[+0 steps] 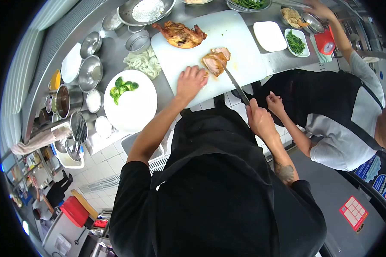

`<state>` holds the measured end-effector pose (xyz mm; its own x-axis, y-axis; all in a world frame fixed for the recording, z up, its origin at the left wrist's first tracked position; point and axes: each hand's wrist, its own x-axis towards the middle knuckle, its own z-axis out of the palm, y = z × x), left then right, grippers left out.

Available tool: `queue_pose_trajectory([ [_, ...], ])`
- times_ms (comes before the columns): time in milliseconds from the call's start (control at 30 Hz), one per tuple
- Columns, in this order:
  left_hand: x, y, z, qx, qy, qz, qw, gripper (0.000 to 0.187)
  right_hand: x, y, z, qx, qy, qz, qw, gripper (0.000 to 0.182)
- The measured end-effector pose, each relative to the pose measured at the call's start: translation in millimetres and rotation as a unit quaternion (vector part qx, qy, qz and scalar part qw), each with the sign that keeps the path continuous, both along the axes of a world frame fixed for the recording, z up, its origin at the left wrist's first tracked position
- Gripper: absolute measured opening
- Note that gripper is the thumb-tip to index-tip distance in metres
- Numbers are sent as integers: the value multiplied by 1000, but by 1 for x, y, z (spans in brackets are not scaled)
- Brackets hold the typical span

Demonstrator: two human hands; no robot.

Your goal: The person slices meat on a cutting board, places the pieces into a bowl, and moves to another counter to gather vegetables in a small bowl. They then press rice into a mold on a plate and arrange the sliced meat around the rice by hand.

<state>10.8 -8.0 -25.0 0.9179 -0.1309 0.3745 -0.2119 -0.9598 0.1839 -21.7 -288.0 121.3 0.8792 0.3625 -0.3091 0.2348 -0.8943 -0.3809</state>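
My right hand (261, 119) is wrapped around the handle of a long knife (236, 85). The knife's tip end touches the sliced roast poultry (215, 62), which lies in a few pieces on the white cutting board (244, 38). Just left of these pieces, my left hand (192, 83) rests on the board with its fingers loosely bent and slightly apart, and a small brown bit shows by its fingertips. A larger browned roast bird piece (182, 35) lies farther back on the board.
Left of the board are a crumpled cloth (143, 62) and a large white plate (133, 109) with broccoli (122, 89). To the right stand a white square dish (269, 36) and a dish of greens (295, 43). A co-worker (334, 103) stands close on my right, reaching toward metal bowls.
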Motion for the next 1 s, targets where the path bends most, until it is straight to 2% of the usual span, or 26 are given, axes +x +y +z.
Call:
queue_pose_trajectory([
  [167, 12, 37, -6, -7, -35, 21, 999, 33, -5, -19, -9, 1, -10, -4, 1000, 16],
  [333, 12, 42, -1, -14, -41, 34, 998, 34, -1, -29, -11, 2, -12, -8, 1000, 15],
  [400, 7, 39, 5, -14, 22, 50, 998, 49, 3, -33, -12, -6, -17, -3, 1000, 15],
  [433, 4, 35, 16, -12, 20, 53, 998, 49, 4, -36, -16, -9, -13, 3, 1000, 16],
  [500, 3, 19, 38, 30, -29, 104, 994, 69, 11, -35, -13, -9, -13, 11, 1000, 16],
  [533, 8, 9, 45, 32, -28, 108, 993, 69, 15, -31, -2, -13, 8, -4, 1000, 17],
  [600, 22, -16, 52, -84, 18, 53, 995, 80, 23, -26, 10, -21, 45, -24, 998, 18],
  [633, 29, -31, 51, -83, 17, 63, 994, 80, 28, -28, 4, -21, 44, -14, 999, 18],
  [700, 41, -53, 49, -171, 52, 95, 979, 76, 37, -31, -8, -1, 50, -27, 998, 18],
  [800, 41, -55, 41, -201, 62, 104, 972, 70, 47, -32, -5, 22, 27, -17, 999, 19],
  [900, 26, -43, 37, -217, 43, 76, 972, 66, 52, -30, -2, 28, 29, -9, 999, 19],
  [1000, 19, -34, 42, -185, 35, 58, 980, 63, 54, -24, 2, 21, 46, 15, 999, 18],
])
